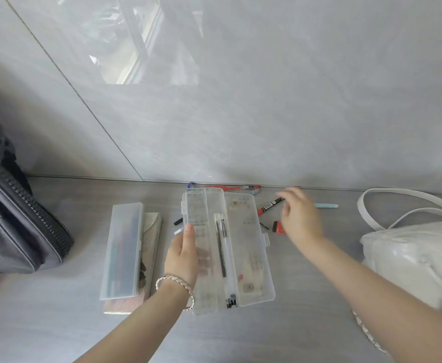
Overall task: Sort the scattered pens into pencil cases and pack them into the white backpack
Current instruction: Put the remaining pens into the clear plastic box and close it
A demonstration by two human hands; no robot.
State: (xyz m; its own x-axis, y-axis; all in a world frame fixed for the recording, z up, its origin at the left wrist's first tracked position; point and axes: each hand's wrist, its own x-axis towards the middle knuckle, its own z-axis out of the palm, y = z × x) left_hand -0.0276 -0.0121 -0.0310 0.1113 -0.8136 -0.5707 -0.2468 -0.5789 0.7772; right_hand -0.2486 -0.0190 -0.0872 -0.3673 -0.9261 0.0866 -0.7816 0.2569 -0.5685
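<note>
Left hand (182, 254) grips the open clear pencil case (240, 247), fingers clamped on its lid; its long axis runs near-to-far. Right hand (299, 218), fingers apart, hovers over scattered pens (269, 206).

Two hands: the left hand (182, 254) and the right hand (299, 218). Two bags: one dark grey bag (18, 221) at far left, one white backpack (418, 255) at right. Three pencil cases: one open clear case (246, 247) at centre, one closed frosted case (123, 250) to its left, one patterned case (151, 231) beneath the frosted one. Two clear gel pens (222, 258) inside the open case. Loose on the worktop: one red marker (269, 206), one red cap (278, 227), one pale blue pen (327, 205), and perhaps four more pens, partly hidden behind the open case. One bracelet (175, 284).
</note>
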